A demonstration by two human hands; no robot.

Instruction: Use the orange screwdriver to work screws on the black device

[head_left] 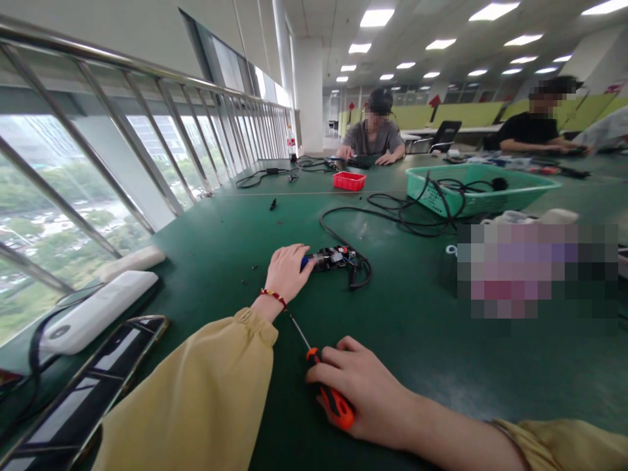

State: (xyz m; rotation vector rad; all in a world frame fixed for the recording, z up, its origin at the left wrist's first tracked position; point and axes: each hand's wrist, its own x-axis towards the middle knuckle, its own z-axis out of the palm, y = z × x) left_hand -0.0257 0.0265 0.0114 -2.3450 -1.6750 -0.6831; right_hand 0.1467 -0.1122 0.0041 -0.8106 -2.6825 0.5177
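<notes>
My left hand (288, 271) is closed around the blue end of a small opened electrical device (336, 257), its fingers partly hiding that end. Black housing, bare inner parts and thin wires show on the device's right side, and a black cable (369, 269) runs from it. Nearer to me, my right hand (366, 392) grips a screwdriver (339, 407) by its orange and black handle. Its thin metal shaft slants up and left, the tip close to my left wrist. The tip touches no screw that I can see.
A green basket (520, 199) holding black cables and a small red tray (349, 182) stand farther back. At left lie a phone (93, 392) and a white power bank-like block (103, 311), beside a metal railing (147, 78). Two people sit across the table.
</notes>
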